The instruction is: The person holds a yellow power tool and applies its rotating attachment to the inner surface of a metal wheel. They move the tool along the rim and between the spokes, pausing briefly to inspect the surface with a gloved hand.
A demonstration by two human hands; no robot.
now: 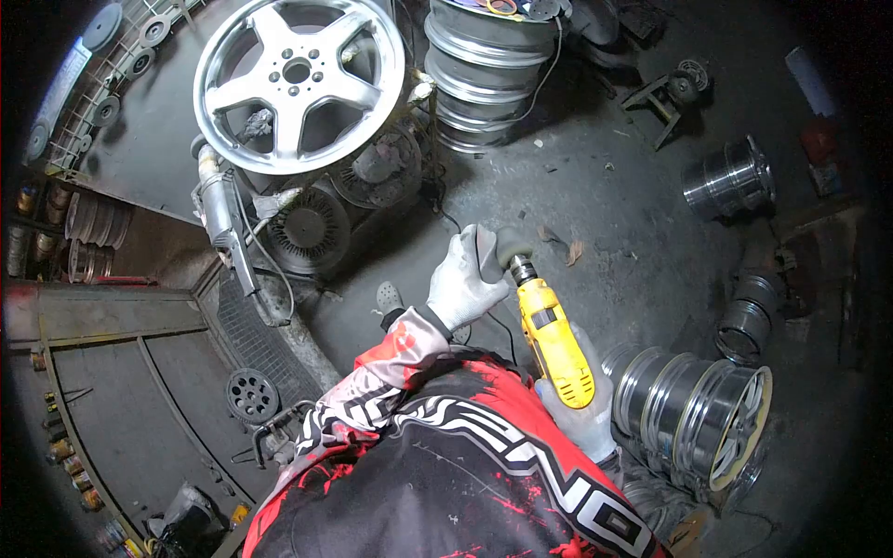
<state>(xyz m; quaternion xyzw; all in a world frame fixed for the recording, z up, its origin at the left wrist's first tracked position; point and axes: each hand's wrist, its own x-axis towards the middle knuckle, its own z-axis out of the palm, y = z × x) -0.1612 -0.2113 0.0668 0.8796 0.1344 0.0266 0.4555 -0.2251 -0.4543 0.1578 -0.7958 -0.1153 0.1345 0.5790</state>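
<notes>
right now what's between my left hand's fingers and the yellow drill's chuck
In the head view: a flat grey piece in the left hand, then the rounded grey tip on the chuck. Whether piece and tip touch is unclear.

the place looks like a workshop for vehicle wheels: a silvery five-spoke wheel (pixel 290 113) sits above grimy machinery (pixel 307 231), stacked rims (pixel 488 79) stand beside it, more lie about the dusty grey floor (pixel 581 181), discs (pixel 139 62) line a wire rack (pixel 67 149), and a yellow power drill (pixel 558 349) is out.
</notes>
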